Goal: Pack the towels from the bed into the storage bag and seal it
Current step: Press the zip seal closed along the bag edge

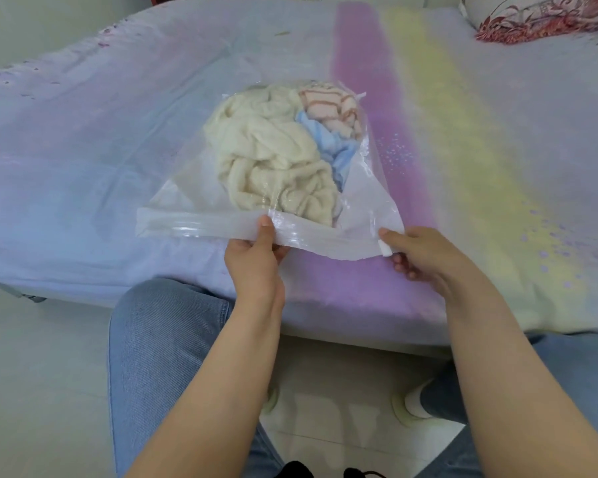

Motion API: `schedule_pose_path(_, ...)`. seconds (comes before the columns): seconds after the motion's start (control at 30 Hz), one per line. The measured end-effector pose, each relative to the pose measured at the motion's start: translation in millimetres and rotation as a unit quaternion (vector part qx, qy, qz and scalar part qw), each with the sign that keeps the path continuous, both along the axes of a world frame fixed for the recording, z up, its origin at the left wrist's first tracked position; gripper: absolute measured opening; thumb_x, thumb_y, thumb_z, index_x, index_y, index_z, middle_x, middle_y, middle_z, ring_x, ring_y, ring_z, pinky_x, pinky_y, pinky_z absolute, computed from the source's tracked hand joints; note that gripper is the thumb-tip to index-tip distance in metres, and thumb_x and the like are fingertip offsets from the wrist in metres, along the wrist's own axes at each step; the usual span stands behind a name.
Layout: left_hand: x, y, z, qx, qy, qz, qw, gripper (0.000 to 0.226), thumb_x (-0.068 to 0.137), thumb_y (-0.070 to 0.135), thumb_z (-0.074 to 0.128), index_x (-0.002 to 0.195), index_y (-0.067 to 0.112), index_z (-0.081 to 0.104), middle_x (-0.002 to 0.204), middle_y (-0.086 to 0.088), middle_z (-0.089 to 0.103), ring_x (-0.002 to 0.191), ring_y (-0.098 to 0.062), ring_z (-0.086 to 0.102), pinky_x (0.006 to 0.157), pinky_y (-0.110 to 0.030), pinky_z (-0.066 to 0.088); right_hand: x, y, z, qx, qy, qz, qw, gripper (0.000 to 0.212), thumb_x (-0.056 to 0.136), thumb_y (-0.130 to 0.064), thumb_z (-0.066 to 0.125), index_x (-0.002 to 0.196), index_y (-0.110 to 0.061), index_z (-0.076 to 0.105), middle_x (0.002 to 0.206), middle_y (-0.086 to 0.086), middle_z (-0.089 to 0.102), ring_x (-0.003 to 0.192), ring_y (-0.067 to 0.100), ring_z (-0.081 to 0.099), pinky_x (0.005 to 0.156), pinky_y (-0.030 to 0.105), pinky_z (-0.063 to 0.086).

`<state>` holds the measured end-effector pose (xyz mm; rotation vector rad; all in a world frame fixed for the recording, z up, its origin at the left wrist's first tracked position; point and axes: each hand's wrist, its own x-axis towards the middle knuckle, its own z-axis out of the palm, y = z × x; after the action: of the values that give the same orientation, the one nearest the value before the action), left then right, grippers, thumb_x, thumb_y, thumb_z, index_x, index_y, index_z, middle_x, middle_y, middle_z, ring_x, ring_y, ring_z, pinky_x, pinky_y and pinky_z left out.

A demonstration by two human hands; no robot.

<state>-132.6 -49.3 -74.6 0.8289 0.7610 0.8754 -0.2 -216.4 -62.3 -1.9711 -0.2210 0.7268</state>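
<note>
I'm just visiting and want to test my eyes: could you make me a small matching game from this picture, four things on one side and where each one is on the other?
Things:
1. cream towel
2. striped towel
3. slider
4. pillow

Places:
A. far right corner of the bed
B. at the right hand, on the bag edge
C. left part of the bag
D. far right corner of the bag

Pairs: 1-C, 2-D, 3-B, 4-A
</note>
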Motion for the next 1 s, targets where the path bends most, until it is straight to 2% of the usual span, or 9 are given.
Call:
schedule_pose_path(0.13, -1, 2, 0, -0.058, -0.045, 0.030, 0.997, 0.004, 0.092, 0.010, 0.063, 0.092, 0.013, 0.063, 0.089, -0.002, 0.068, 0.077, -0.013, 0.067, 0.071, -0.028, 0.058, -12, -11, -31, 0.188, 0.053, -0.019, 0.980, 0.024, 0.094, -0.031, 0.058, 0.076, -0.014, 0.058, 0.057, 0.002, 0.045, 0.051, 0.012, 0.040, 0.053, 0.025, 0.034)
schedule_pose_path(0.23, -2, -5, -2, -0.091, -0.079, 0.035, 0.992, 0.008, 0.091, 0.012, 0.065, 0.091, 0.012, 0.057, 0.087, -0.002, 0.068, 0.076, -0.015, 0.068, 0.069, -0.028, 0.059, -20, -13, -44, 0.244, 0.053, -0.038, 0.968, 0.023, 0.097, -0.025, 0.053, 0.083, -0.008, 0.060, 0.064, 0.007, 0.048, 0.050, 0.011, 0.043, 0.056, 0.025, 0.040)
schedule_pose_path(0.3, -2, -19, -7, -0.081, -0.049, 0.014, 0.995, 0.015, 0.092, 0.023, 0.064, 0.087, 0.014, 0.053, 0.076, 0.001, 0.063, 0.068, -0.013, 0.064, 0.062, -0.027, 0.058, -23, -13, -48, 0.252, 0.047, -0.046, 0.966, 0.025, 0.097, -0.026, 0.052, 0.091, -0.003, 0.060, 0.066, 0.008, 0.048, 0.051, 0.011, 0.043, 0.059, 0.026, 0.042)
schedule_pose_path(0.4, 1, -58, -21, -0.042, 0.087, -0.141, 0.985, 0.036, 0.090, 0.052, 0.058, 0.083, 0.017, 0.056, 0.060, 0.004, 0.050, 0.049, -0.008, 0.046, 0.046, -0.023, 0.039, -27, -12, -50, 0.239, 0.010, -0.040, 0.970, 0.029, 0.098, -0.029, 0.051, 0.085, -0.004, 0.058, 0.061, 0.006, 0.047, 0.052, 0.012, 0.042, 0.059, 0.026, 0.040)
schedule_pose_path(0.5, 13, -90, -26, 0.085, 0.193, -0.353, 0.911, 0.052, 0.085, 0.067, 0.049, 0.078, 0.016, 0.058, 0.062, 0.005, 0.048, 0.051, -0.007, 0.040, 0.045, -0.020, 0.030, -32, -11, -46, 0.217, -0.047, -0.036, 0.974, 0.036, 0.098, -0.031, 0.050, 0.072, -0.006, 0.053, 0.054, 0.004, 0.047, 0.050, 0.014, 0.042, 0.055, 0.025, 0.038)
schedule_pose_path(0.57, 23, -98, -22, 0.148, 0.195, -0.383, 0.891, 0.045, 0.091, 0.056, 0.052, 0.070, 0.017, 0.057, 0.054, 0.013, 0.051, 0.047, -0.002, 0.044, 0.046, -0.015, 0.032, -35, -11, -43, 0.208, -0.065, -0.042, 0.975, 0.037, 0.099, -0.033, 0.048, 0.071, -0.009, 0.055, 0.054, 0.001, 0.049, 0.049, 0.010, 0.044, 0.054, 0.023, 0.039)
schedule_pose_path(0.7, 34, -102, -14, 0.204, 0.182, -0.363, 0.891, 0.039, 0.094, 0.040, 0.058, 0.062, 0.018, 0.064, 0.055, 0.010, 0.065, 0.058, 0.005, 0.061, 0.062, -0.012, 0.047, -37, -16, -42, 0.166, -0.099, -0.064, 0.979, 0.042, 0.101, -0.036, 0.039, 0.064, -0.021, 0.051, 0.048, -0.013, 0.050, 0.046, 0.001, 0.044, 0.053, 0.019, 0.039)
schedule_pose_path(0.83, 38, -114, -10, 0.144, 0.133, -0.305, 0.932, 0.051, 0.099, 0.018, 0.053, 0.049, 0.015, 0.042, 0.034, 0.010, 0.043, 0.035, 0.001, 0.043, 0.041, -0.009, 0.036, -39, -13, -42, 0.210, -0.069, -0.076, 0.972, 0.047, 0.101, -0.036, 0.041, 0.056, -0.020, 0.045, 0.049, -0.002, 0.042, 0.047, 0.013, 0.037, 0.049, 0.027, 0.033)
schedule_pose_path(1.0, 41, -115, -22, 0.096, 0.096, -0.236, 0.962, 0.049, 0.095, 0.011, 0.053, 0.050, 0.013, 0.036, 0.041, 0.008, 0.038, 0.041, -0.004, 0.038, 0.044, -0.015, 0.035, -48, -2, -44, 0.277, -0.007, -0.132, 0.952, 0.049, 0.098, -0.031, 0.048, 0.050, -0.021, 0.046, 0.043, -0.005, 0.042, 0.045, 0.013, 0.039, 0.047, 0.025, 0.034)
